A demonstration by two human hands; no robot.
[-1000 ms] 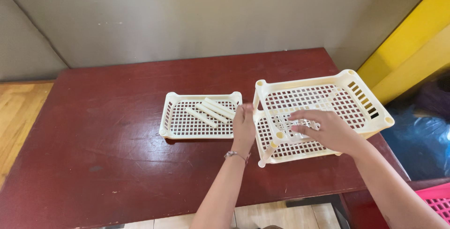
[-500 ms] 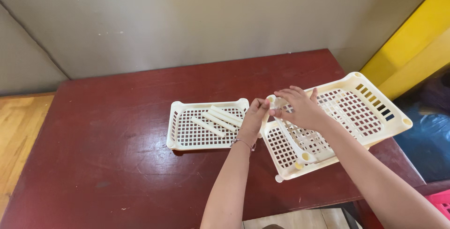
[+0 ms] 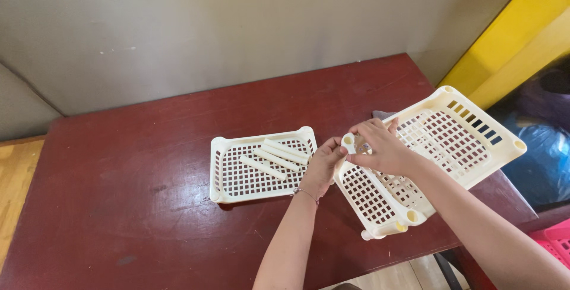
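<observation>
Two cream perforated plastic trays lie on a dark red table [image 3: 119, 195]. The small tray [image 3: 237, 174] sits flat and holds three cream tubes [image 3: 279, 156]. The large tray [image 3: 457, 141] lies skewed to its right, its near corner reaching the table's front edge. My left hand [image 3: 322, 168] grips the large tray's left edge between the two trays. My right hand [image 3: 380, 147] pinches the round corner socket [image 3: 348, 141] of that tray from above. Whether a second tray is nested under the large one I cannot tell.
A grey wall runs behind the table. A yellow panel [image 3: 510, 46] stands at the right, with a blue bag [image 3: 543, 159] below it and a pink basket [image 3: 555, 242] at the lower right. Wooden floor [image 3: 15, 171] shows on the left.
The large tray has been turned and shifted right, its near end now toward the table's front edge. Both hands moved from the tray's middle to its left corner.
</observation>
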